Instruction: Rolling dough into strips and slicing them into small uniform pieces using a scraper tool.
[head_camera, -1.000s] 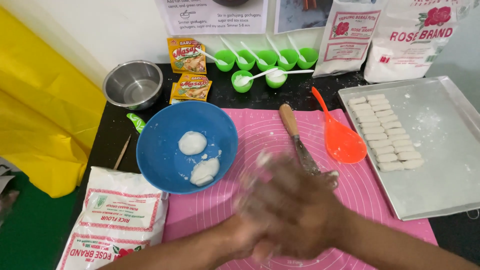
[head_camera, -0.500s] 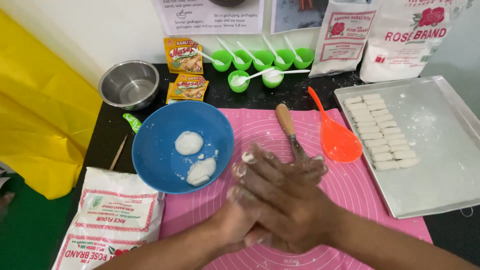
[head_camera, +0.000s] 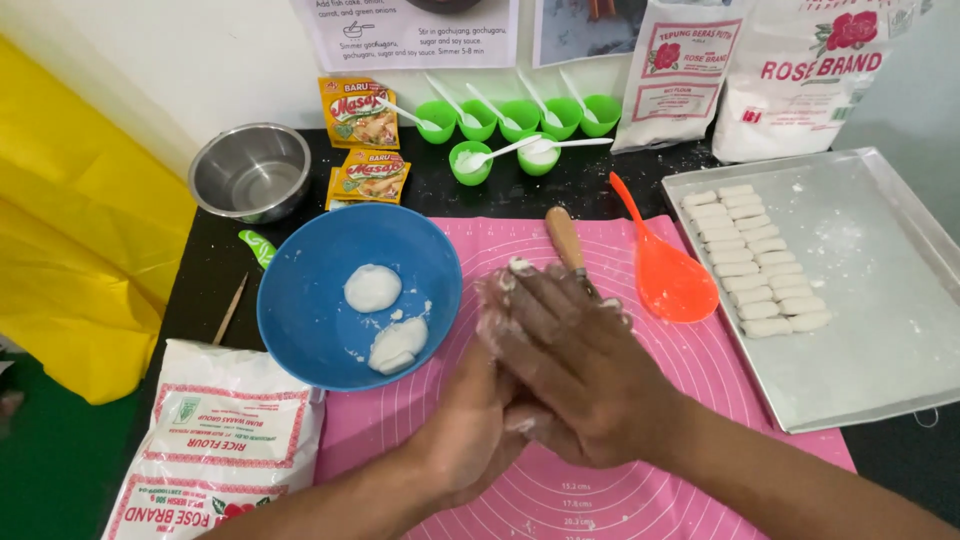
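Blur gone since a second ago: right hand (head_camera: 585, 365) lies pressed palm-down over left hand (head_camera: 475, 425), the dough between them now hidden, likely mid-roll, blue bowl (head_camera: 300, 320) just left of hands.

Blue bowl (head_camera: 310, 320), pink mat (head_camera: 700, 360), orange spoon (head_camera: 668, 280).

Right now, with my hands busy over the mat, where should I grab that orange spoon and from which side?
Take the orange spoon by its thin handle, the end pointing away from you toward the green cups. Come from above on its right side, between it and the metal tray. The broad bowl lies flat on the pink mat, so it probably offers little to pinch.
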